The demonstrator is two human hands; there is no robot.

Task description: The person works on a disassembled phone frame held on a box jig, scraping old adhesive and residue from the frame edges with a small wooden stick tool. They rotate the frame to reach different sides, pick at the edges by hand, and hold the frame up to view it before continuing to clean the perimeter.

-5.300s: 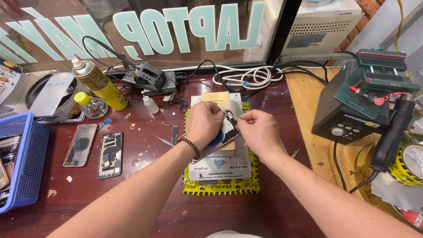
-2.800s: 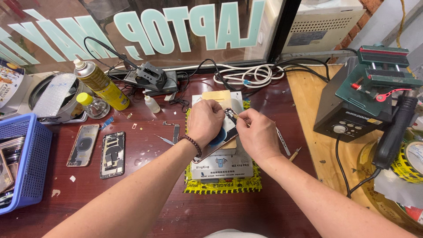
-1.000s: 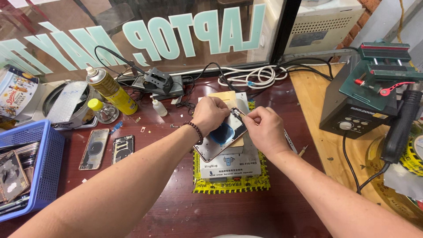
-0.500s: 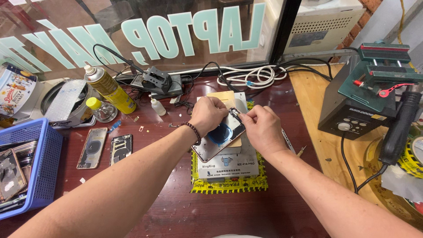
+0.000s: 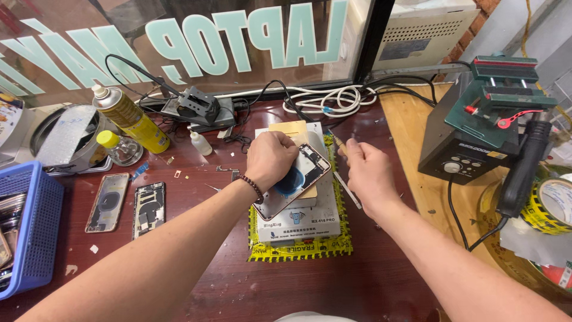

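My left hand (image 5: 271, 158) presses down on an opened phone (image 5: 304, 174) with a gold rim and a blue round patch inside. The phone lies tilted on a white block (image 5: 307, 217) over a yellow-edged mat (image 5: 298, 249). My right hand (image 5: 369, 176) hovers just right of the phone, apart from it, and pinches a thin tool with a yellowish handle (image 5: 337, 142) between thumb and fingers. A slim metal tool (image 5: 347, 191) lies on the mat's right edge below that hand.
Two phone housings (image 5: 107, 201) (image 5: 148, 209) lie at left beside a blue basket (image 5: 36, 232). A yellow spray can (image 5: 128, 116), a jar (image 5: 118, 148), a small bottle (image 5: 199, 143) and coiled white cables (image 5: 333, 100) stand behind. A green-topped station (image 5: 476, 137) and tape roll (image 5: 554, 203) sit right.
My right hand has drawn back from the phone's upper right corner to the right, still holding the thin tool. My left hand stays on the phone.
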